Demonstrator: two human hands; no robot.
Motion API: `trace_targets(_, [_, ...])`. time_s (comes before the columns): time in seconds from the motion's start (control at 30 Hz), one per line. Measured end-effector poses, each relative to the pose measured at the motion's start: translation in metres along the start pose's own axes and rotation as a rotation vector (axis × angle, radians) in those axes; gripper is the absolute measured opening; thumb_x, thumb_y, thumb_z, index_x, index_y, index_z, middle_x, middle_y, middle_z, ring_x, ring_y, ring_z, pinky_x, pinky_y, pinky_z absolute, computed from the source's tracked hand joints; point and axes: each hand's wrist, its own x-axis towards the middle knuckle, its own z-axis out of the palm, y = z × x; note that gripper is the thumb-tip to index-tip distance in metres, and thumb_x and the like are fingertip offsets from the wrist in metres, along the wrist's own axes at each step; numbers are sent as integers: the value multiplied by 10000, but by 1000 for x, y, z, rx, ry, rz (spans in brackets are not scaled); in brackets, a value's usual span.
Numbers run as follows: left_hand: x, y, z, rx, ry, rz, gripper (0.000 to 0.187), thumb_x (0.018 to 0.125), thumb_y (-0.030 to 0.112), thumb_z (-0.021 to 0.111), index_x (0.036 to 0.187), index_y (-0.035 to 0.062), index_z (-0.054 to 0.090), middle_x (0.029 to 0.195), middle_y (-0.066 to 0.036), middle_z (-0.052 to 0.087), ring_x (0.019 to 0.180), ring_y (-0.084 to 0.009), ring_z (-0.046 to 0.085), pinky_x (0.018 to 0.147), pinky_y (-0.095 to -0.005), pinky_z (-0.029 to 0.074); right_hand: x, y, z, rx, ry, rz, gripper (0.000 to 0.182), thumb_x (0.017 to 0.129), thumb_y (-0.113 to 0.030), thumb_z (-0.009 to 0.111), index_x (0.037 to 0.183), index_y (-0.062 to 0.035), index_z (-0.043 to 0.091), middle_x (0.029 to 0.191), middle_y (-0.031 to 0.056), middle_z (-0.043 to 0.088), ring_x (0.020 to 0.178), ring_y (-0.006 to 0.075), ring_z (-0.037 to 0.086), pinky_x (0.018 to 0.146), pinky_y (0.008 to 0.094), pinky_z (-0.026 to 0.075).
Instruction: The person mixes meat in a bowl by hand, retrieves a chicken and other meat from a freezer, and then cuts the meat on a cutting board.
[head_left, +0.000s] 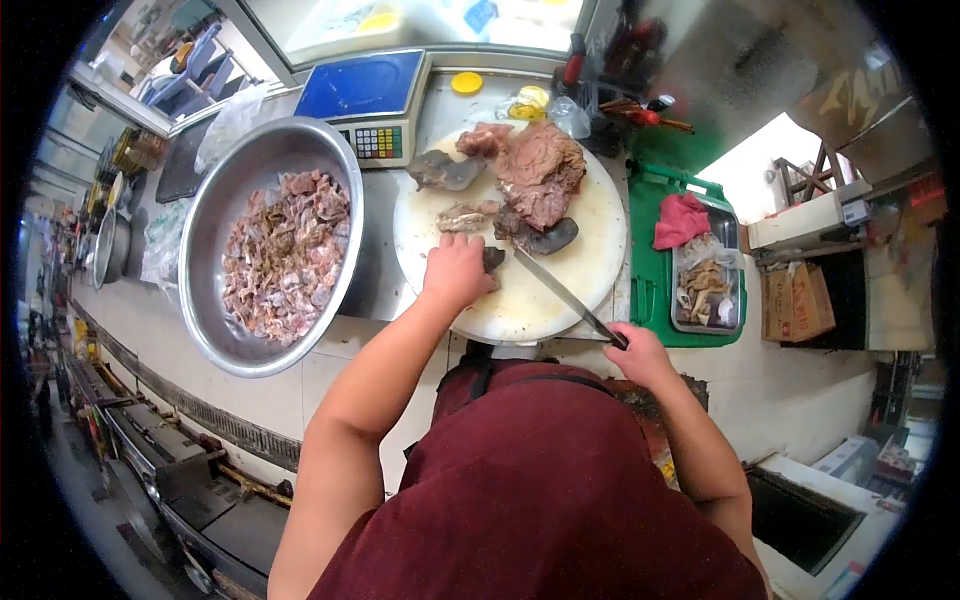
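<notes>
On the round white cutting board point(590, 275), my left hand point(459, 268) rests with its fingers curled over a small dark piece of meat point(493, 260), partly hidden beneath it. My right hand point(640, 353) is closed round the dark handle of a knife point(563, 294). Its long blade slants up and left across the board, the tip close to a dark grey chunk of meat point(540, 236). Farther back lie a large brown slab of cooked meat point(542, 170), a grey piece point(446, 171), a smaller reddish piece point(484, 139) and a pale strip point(467, 215).
Left of the board stands a large metal basin point(203, 285) holding chopped meat point(285, 260). A scale point(375, 100) with a blue top sits behind. On the right, a green bin point(650, 270) carries a clear plastic tub point(738, 300) and a red cloth point(681, 220).
</notes>
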Motion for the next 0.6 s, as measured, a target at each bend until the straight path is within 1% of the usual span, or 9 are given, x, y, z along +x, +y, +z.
trace_targets(0.07, [3, 2, -5, 14, -12, -34, 594, 678, 362, 767, 1138, 53, 554, 1083, -140, 623, 1050, -341, 587, 849, -437, 518, -3, -4, 0, 19, -2, -3, 411, 809, -262, 685, 1180, -89, 644, 1008, 194, 687, 922, 356, 658, 808, 397, 520])
trace_targets(0.13, [5, 5, -12, -149, -86, -219, 587, 658, 406, 774, 1070, 33, 586, 1035, -169, 652, 958, -339, 636, 830, -424, 524, -4, -2, 1, 40, -3, -3, 416, 813, -264, 684, 1189, -92, 643, 1032, 198, 685, 941, 356, 657, 822, 397, 518])
trace_targets(0.17, [5, 4, -14, -146, -87, -214, 587, 658, 406, 774, 1070, 33, 586, 1035, -169, 652, 958, -339, 636, 830, -424, 524, -3, 1, 4, 42, 5, -21, 422, 814, -264, 684, 1199, -97, 641, 1042, 199, 683, 948, 355, 657, 828, 396, 518])
trace_targets(0.27, [1, -10, -11, -375, -106, -401, 648, 678, 477, 744, 1074, -6, 574, 991, -207, 681, 937, -361, 663, 820, -420, 525, -6, -5, 1, 47, 0, -10, 430, 816, -264, 683, 1212, -104, 640, 1060, 202, 680, 964, 358, 656, 844, 396, 516])
trace_targets(0.33, [-1, -19, 6, -521, -9, -508, 659, 688, 457, 728, 1111, -19, 559, 1001, -231, 678, 942, -382, 658, 828, -426, 520, -6, -4, 2, 46, -15, 19, 431, 816, -264, 682, 1215, -107, 640, 1067, 203, 679, 973, 361, 655, 854, 398, 515])
trace_targets(0.37, [-2, -20, 8, -523, -38, -533, 733, 689, 443, 715, 1213, -30, 518, 1026, -255, 670, 967, -391, 651, 839, -427, 518, -4, 1, 3, 44, -6, -11, 434, 817, -264, 681, 1220, -109, 638, 1063, 204, 680, 974, 364, 654, 857, 400, 514])
trace_targets(0.5, [-6, -27, 18, -487, 3, -457, 788, 698, 431, 707, 1316, 8, 463, 1053, -259, 666, 977, -389, 651, 838, -433, 518, -3, 4, 3, 38, -5, -53, 445, 815, -270, 683, 1225, -105, 633, 1067, 214, 675, 992, 377, 643, 877, 413, 507])
trace_targets(0.53, [-8, -27, 14, -485, -52, -405, 784, 704, 407, 709, 1343, 34, 448, 1049, -258, 667, 973, -387, 653, 837, -432, 518, -1, 5, 2, 37, -4, -54, 445, 815, -270, 683, 1225, -105, 633, 1067, 214, 675, 992, 377, 643, 877, 413, 507])
trace_targets(0.6, [-10, -30, 13, -484, -108, -355, 784, 711, 383, 711, 1369, 60, 433, 1045, -257, 669, 970, -385, 654, 837, -430, 519, 1, 8, 2, 21, -42, -34, 445, 812, -251, 674, 1225, -92, 627, 958, 200, 696, 907, 338, 679, 802, 392, 530])
